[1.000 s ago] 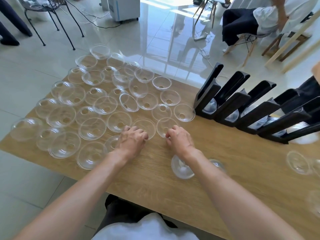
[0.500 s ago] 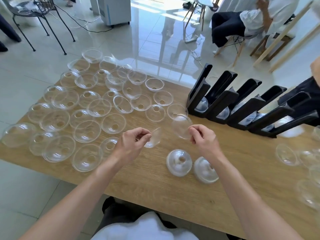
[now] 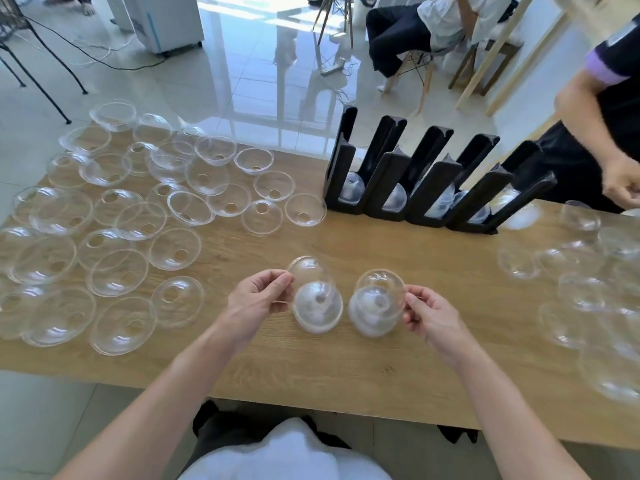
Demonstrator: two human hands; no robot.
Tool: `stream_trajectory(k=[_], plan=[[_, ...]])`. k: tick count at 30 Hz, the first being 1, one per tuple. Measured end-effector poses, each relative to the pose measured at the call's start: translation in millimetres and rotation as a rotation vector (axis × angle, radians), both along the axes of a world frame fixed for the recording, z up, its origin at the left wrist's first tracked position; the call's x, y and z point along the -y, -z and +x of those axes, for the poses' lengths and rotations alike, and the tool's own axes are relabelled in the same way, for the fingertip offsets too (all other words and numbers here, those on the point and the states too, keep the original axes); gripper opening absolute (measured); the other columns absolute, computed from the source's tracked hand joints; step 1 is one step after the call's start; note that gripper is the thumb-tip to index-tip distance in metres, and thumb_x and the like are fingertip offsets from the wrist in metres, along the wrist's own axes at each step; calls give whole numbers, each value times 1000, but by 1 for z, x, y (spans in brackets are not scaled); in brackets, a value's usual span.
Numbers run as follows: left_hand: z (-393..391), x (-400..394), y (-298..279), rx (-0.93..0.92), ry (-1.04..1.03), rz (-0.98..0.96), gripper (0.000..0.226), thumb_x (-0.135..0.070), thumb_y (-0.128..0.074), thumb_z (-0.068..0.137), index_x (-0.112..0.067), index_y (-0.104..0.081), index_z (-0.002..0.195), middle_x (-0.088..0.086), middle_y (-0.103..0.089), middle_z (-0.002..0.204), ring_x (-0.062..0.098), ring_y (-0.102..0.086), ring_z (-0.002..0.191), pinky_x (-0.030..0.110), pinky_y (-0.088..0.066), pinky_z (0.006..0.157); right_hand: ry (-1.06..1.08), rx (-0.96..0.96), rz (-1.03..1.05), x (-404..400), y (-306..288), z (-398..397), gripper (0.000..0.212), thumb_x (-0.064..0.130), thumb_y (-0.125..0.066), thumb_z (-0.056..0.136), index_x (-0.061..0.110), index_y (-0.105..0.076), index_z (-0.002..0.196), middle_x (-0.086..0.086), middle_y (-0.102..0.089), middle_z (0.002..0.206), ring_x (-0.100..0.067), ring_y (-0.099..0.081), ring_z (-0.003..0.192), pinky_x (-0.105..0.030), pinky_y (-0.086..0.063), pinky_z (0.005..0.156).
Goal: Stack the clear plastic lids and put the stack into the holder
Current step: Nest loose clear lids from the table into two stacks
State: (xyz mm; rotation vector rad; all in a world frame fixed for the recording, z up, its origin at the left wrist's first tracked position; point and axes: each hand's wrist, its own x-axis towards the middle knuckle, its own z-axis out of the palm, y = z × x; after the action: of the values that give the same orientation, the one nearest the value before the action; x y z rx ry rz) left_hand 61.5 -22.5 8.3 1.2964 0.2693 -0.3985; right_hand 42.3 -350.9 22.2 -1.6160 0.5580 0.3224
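My left hand (image 3: pixel 258 298) pinches the rim of a clear dome lid (image 3: pixel 306 271), held just above a stack of lids (image 3: pixel 317 311) standing dome-up on the wooden table (image 3: pixel 346 368). My right hand (image 3: pixel 427 315) pinches another clear lid (image 3: pixel 380 280) over a second stack (image 3: pixel 372 315) beside the first. Several loose lids (image 3: pixel 117 216) lie rim-up across the table's left half. The black slotted holder (image 3: pixel 429 181) stands at the back centre, with lids low in its slots.
More clear lids (image 3: pixel 588 292) crowd the table's right end. Another person's arm and hand (image 3: pixel 620 181) reach in at the far right. A seated person and chairs are on the tiled floor beyond the table.
Both hands lifted a lid each from the spread and brought them back toward me, over the two stacks. The view has turned to the right.
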Motion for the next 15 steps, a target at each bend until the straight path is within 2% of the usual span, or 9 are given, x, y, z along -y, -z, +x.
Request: stream_trajectory(k=[5,12,15], plan=[[0,24,4,-54,18,-23,14,-21,-66,98,-10,-74,101,5,-70,84,13,-67,78,26,-58,70,-13,-1,-140,6,13,-5,17,10,-53,106,9,-68,114,-7,-67,81,-10,-59,62,-27,-51,63],[4,28,12,-111,4,-48,15,-19,-64,100,-9,-74,102,5,-68,85,14,-64,76,27,-57,70,-37,30,-288,7,23,-4,9,11,-57,104,14,-65,108,-6,-69,81,-9,-62,63,-20,-52,57],[5,26,19,-141,-13,-42,18,-19,-64,100,-5,-74,105,5,-68,83,14,-64,74,29,-57,71,-31,37,-302,8,26,-1,8,14,-59,103,14,-65,108,-6,-69,80,-10,-64,65,-26,-55,61]])
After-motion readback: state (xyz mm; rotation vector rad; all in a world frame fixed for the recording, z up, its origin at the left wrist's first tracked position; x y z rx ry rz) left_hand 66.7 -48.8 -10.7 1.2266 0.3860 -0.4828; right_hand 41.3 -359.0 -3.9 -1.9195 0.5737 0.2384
